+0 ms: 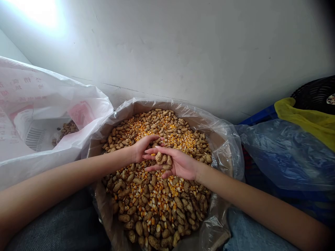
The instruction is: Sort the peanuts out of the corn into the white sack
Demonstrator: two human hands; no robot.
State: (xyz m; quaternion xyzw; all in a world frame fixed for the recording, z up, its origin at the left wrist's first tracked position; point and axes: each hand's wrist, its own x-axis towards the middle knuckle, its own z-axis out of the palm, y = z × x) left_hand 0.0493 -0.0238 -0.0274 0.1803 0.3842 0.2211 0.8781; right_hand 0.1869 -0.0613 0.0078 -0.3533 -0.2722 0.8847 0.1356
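Observation:
Unshelled peanuts [180, 205] and loose corn kernels [160, 191] lie mixed in a wide container lined with a clear plastic bag [225, 139]. Over the middle of this heap, my right hand [180, 163] is turned palm up, its fingers stretched to the left, with several peanuts [164, 159] resting in it. My left hand [143, 148] meets it from the left, fingers curled around a few peanuts [156, 142]; the fingertips of my right hand partly cover it.
To the left stands a white woven sack [52, 94] with red print, with more peanuts [68, 129] inside. Clear plastic [285, 150], a yellow bag [309, 118] and a black fan-like object [316, 92] are at the right. Behind the container rises a pale wall [170, 52].

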